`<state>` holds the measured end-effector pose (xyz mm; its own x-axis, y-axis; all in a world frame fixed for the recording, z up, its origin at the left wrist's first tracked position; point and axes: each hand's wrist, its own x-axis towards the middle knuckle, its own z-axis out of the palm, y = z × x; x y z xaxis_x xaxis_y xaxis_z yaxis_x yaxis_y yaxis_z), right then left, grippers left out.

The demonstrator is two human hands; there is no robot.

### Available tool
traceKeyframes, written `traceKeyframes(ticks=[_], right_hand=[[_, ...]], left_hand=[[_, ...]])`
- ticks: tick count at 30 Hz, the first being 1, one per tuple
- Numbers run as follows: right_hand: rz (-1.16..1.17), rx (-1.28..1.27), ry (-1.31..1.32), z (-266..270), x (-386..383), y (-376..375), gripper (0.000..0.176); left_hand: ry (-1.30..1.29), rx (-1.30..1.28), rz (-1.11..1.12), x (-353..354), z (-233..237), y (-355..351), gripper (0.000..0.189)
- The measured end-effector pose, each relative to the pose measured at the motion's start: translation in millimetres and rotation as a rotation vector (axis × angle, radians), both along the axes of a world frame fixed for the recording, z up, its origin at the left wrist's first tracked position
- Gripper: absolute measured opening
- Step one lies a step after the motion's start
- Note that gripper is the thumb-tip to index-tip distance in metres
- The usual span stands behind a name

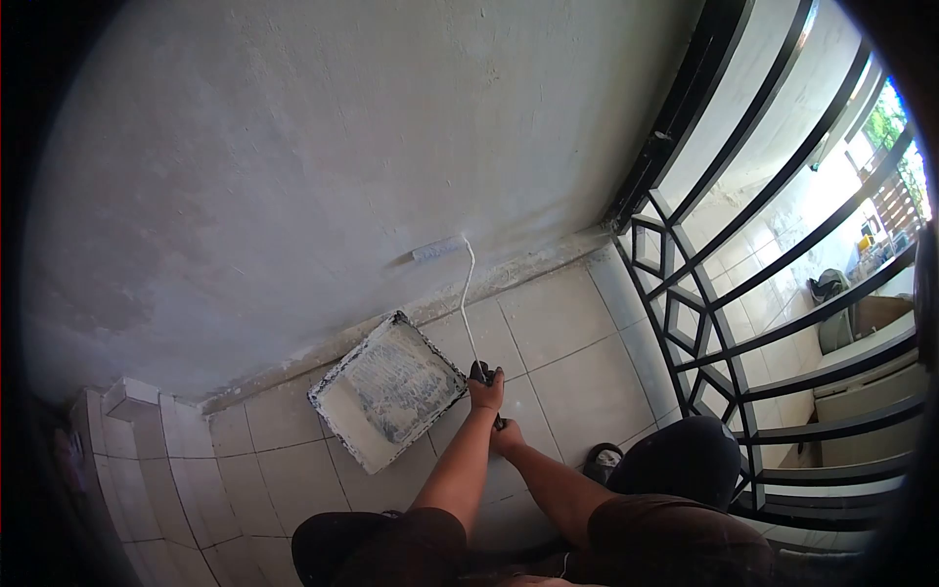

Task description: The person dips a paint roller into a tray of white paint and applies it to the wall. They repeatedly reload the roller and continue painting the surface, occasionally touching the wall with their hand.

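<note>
A paint roller [438,250] with a white sleeve touches or nearly touches the lower part of the grey wall [293,147]. Its bent white wire frame runs down to a dark handle. My left hand [486,390] is wrapped round the upper part of that handle. Lower down, my right hand [507,436] closes on the handle's end. Left of my hands a paint tray [391,386] with white paint and dark-stained edges lies tilted in view on the tiled floor [562,318].
A black metal gate [712,323] curves along the right side. Tiled steps [147,430] stand at the lower left. My knees show at the bottom, with a shoe [603,460] beside the right one. Beyond the gate are a cabinet and assorted items.
</note>
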<state>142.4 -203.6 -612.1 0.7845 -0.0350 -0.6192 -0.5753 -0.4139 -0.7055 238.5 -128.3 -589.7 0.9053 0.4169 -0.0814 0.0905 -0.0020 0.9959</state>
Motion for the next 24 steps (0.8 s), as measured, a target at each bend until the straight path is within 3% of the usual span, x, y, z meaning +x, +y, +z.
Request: traceKeyframes(ticks=[6,12,14,15,18,20,21,24], right_hand=[[0.034,0.001,-0.061,10.9,-5.3,-20.6,0.033],[0.040,0.055,-0.265,35.0,8.0,-19.9,0.023],[0.076,0.062,-0.306,34.4,25.1,-20.1,0.022],[0.076,0.124,-0.362,25.0,34.3,-20.4,0.021],[0.075,0.053,-0.432,41.7,60.0,-21.2,0.020],[0.024,0.080,-0.505,51.8,75.7,-21.2,0.020],[0.028,0.073,-0.551,53.1,84.2,-22.4,0.020],[0.053,0.099,-0.684,65.6,116.4,-14.6,0.020]], left_hand=[[0.004,-0.126,0.008,-5.4,14.8,-16.0,0.024],[-0.210,0.055,0.006,2.6,37.7,-9.3,0.023],[-0.295,-0.053,0.007,4.7,88.1,-8.9,0.022],[-0.325,-0.185,-0.008,10.9,86.4,-8.3,0.029],[-0.376,-0.088,-0.091,23.0,92.0,11.9,0.044],[-0.459,0.109,0.002,30.2,81.8,29.2,0.061],[-0.420,0.186,-0.068,24.2,111.2,43.5,0.067],[-0.399,0.605,-0.260,21.6,114.1,93.9,0.066]])
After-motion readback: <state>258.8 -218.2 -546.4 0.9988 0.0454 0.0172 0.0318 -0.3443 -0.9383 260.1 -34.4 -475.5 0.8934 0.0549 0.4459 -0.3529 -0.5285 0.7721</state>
